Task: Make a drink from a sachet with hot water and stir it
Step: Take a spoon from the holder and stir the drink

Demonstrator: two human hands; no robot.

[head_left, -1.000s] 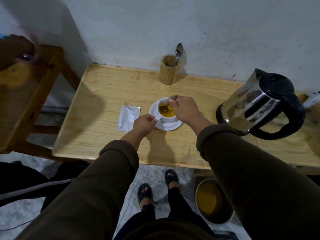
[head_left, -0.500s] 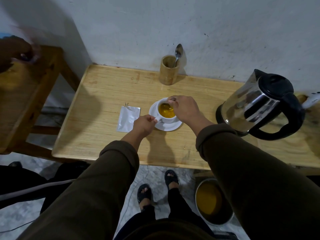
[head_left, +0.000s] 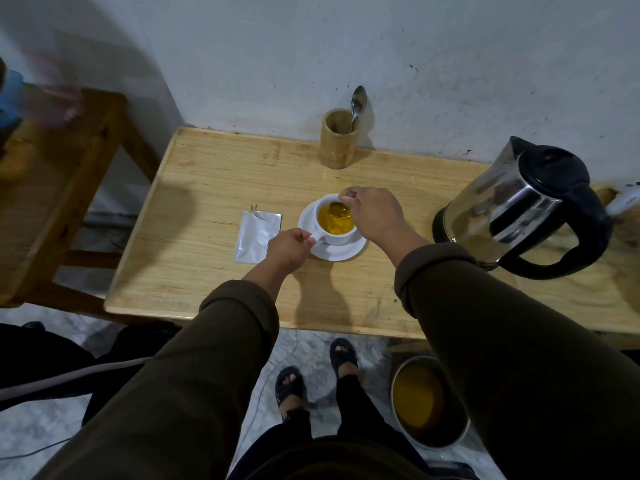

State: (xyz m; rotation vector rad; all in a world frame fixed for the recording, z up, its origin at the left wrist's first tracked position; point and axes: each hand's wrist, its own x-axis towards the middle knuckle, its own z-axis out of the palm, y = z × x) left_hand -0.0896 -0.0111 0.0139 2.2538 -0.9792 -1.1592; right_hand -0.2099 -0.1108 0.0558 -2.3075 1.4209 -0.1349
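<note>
A white cup (head_left: 333, 237) full of yellow drink stands on a white saucer (head_left: 337, 250) in the middle of the wooden table (head_left: 207, 271). My left hand (head_left: 286, 247) pinches the cup's handle. My right hand (head_left: 375, 216) is over the cup's right rim, shut on a spoon (head_left: 335, 208) whose bowl dips into the drink. The torn silver sachet (head_left: 256, 236) lies flat just left of the saucer. A steel kettle (head_left: 519, 206) with black lid and handle stands at the right.
A bamboo holder (head_left: 337, 139) with another spoon (head_left: 357, 105) stands by the wall behind the cup. A wooden stool (head_left: 52, 188) is at the left, with a blurred hand above it. On the floor by my feet sits a metal pot (head_left: 429, 401) of yellow liquid.
My right hand has carried the spoon round inside the cup, from the right rim toward the far rim. My left hand stays on the handle. The hand at the far left has shifted.
</note>
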